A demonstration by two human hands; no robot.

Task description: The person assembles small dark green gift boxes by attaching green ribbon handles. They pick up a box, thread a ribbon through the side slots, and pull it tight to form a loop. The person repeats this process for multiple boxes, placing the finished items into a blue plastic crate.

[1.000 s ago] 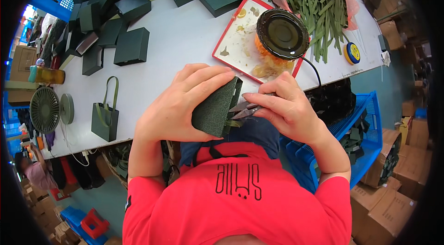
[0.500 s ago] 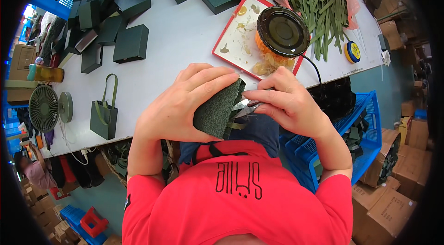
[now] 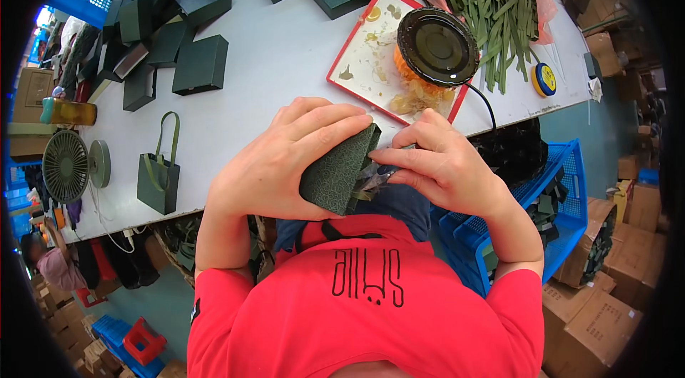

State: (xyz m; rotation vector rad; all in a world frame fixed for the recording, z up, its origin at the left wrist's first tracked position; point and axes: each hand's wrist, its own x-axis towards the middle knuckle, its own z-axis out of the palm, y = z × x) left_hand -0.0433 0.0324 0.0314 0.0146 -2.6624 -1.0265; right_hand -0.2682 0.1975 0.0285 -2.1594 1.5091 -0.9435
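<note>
My left hand (image 3: 278,157) wraps round a small dark green patterned paper bag (image 3: 335,171), which is tilted with its opening toward the right. A piece of green ribbon (image 3: 362,195) shows at that opening. My right hand (image 3: 442,167) is closed on a shiny two-pronged metal tool (image 3: 374,180) whose tips are at the bag's opening. The tool is blurred and partly covered by the fingers, so its exact kind is unclear. On the table to the left stands a similar green bag (image 3: 158,182) with a ribbon handle.
Several dark green boxes (image 3: 200,64) lie along the table's far left. A red-rimmed board (image 3: 357,57) carries an orange heating pot with a black top (image 3: 437,46) and a cord. Green ribbon strips (image 3: 492,14) fill a pink bag. A fan (image 3: 66,166) stands left; blue crates (image 3: 564,185) sit right.
My right hand has shifted slightly to the right, and the tool's prongs now look blurred at the bag's opening. My left hand keeps its grip on the bag.
</note>
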